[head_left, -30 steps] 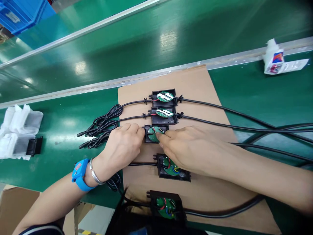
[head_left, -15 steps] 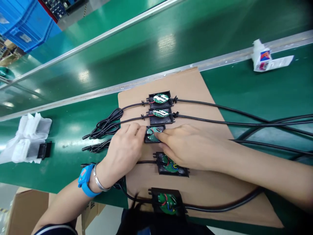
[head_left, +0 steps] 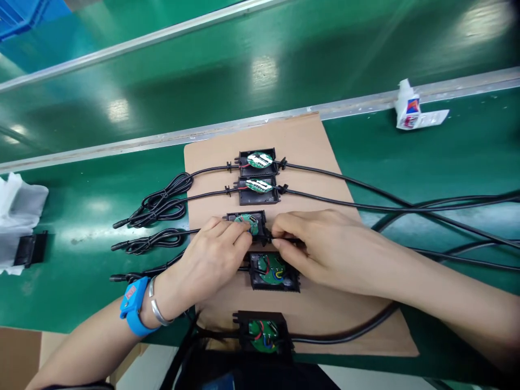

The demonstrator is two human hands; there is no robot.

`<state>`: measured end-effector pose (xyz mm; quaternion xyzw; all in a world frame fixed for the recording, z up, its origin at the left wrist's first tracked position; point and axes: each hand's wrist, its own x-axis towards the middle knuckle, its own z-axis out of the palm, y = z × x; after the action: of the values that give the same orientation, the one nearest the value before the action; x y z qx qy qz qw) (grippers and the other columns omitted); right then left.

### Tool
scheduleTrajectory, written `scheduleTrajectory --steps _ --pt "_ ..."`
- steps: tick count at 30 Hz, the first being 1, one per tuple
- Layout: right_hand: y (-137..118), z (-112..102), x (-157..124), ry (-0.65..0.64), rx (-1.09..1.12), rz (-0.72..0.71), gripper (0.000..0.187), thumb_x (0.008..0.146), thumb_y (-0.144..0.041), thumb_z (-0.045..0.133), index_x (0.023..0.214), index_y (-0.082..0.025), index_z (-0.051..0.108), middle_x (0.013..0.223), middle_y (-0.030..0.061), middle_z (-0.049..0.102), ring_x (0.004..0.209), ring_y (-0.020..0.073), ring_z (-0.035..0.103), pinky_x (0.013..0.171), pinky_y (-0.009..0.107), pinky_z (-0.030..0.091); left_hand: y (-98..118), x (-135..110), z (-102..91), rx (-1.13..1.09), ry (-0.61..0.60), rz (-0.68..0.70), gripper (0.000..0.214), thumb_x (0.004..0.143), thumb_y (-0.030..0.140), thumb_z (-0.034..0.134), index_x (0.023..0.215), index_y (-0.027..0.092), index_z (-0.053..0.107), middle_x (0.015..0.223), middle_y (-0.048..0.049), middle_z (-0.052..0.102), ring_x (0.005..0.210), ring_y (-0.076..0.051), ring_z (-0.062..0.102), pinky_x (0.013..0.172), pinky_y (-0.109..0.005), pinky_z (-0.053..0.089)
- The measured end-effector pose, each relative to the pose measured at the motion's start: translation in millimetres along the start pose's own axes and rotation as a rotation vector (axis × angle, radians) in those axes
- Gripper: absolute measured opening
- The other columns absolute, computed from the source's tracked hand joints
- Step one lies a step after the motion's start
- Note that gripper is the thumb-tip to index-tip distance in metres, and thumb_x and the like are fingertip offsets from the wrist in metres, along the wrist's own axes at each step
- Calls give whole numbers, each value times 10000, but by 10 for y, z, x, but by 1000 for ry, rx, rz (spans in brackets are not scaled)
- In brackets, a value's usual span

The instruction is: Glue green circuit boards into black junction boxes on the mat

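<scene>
Several open black plastic housings with round green circuit boards lie in a column on a brown cardboard sheet [head_left: 312, 141], each with black cables at both sides. My left hand [head_left: 211, 254] rests its fingertips on the board of the third housing [head_left: 247, 222]. My right hand [head_left: 320, 246] pinches the black cable at that housing's right end. The first housing [head_left: 257, 161] and second housing [head_left: 258, 189] lie beyond. The fourth housing [head_left: 273, 272] sits just under my hands and the fifth housing [head_left: 263, 331] at the near edge.
Coiled black cable ends [head_left: 156, 203] lie on the green bench left of the cardboard. Long cables [head_left: 447, 208] run off to the right. A small white bottle [head_left: 406, 105] lies by the metal rail. White bags with a black part [head_left: 24, 244] sit far left.
My right hand has shifted from the board to the cable at the third housing's right end. My left fingertips have moved onto the board. The view has shifted slightly.
</scene>
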<state>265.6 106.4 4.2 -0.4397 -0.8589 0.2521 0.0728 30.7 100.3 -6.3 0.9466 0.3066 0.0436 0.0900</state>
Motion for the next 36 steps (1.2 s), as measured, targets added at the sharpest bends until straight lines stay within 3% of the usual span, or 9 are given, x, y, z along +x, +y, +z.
scheduleTrajectory --steps 3,6,9,16,20,23,28,36 --pt "55 81 57 69 -56 -124 180 927 -168 428 798 -178 553 687 16 607 579 141 537 562 276 355 8 -7 23 -10 22 12 299 961 21 348 1064 120 610 1188 -115 666 1023 -216 638 904 -377 497" --pt "153 262 85 326 -157 -282 194 951 -152 425 800 -163 546 748 53 610 676 158 565 638 271 436 13 12 20 -13 20 20 308 976 31 326 1055 114 612 1166 -128 672 1026 -220 643 894 -382 511" --pt "240 419 63 463 -231 -277 205 948 -136 446 758 -179 513 721 49 578 682 162 541 641 267 444 26 36 -9 -19 -4 -3 338 987 27 284 1033 109 609 1060 -121 686 994 -217 649 879 -382 518" --pt "241 345 46 211 -155 -216 218 938 -121 413 749 -184 502 734 32 555 610 137 500 551 273 350 71 67 -48 24 -26 -8 392 962 38 327 1296 93 524 1053 -108 665 930 -209 625 842 -363 526" --pt "174 260 130 161 -262 -241 206 887 -66 420 773 -176 551 727 40 573 619 157 502 551 308 261 86 124 -40 42 -47 -32 384 888 41 387 1205 82 602 947 -107 627 806 -227 583 699 -368 510" --pt "168 245 141 111 -267 -195 184 866 -73 447 803 -178 584 738 41 590 643 168 503 582 311 258 76 147 -25 26 -58 -68 414 826 35 426 1182 115 622 975 -104 608 789 -232 555 693 -373 497" --pt "257 261 79 211 -222 -210 230 934 -158 460 779 -178 629 817 65 605 745 192 503 633 309 314 47 95 2 1 -46 -84 536 769 -1 437 1273 132 559 1151 -108 600 914 -233 571 804 -372 509" --pt "308 331 93 339 -73 -256 275 949 -137 429 816 -143 670 776 74 586 771 198 473 742 330 407 102 80 -20 68 -76 -56 590 760 -5 447 1334 112 517 1100 -88 628 846 -227 568 766 -383 499"
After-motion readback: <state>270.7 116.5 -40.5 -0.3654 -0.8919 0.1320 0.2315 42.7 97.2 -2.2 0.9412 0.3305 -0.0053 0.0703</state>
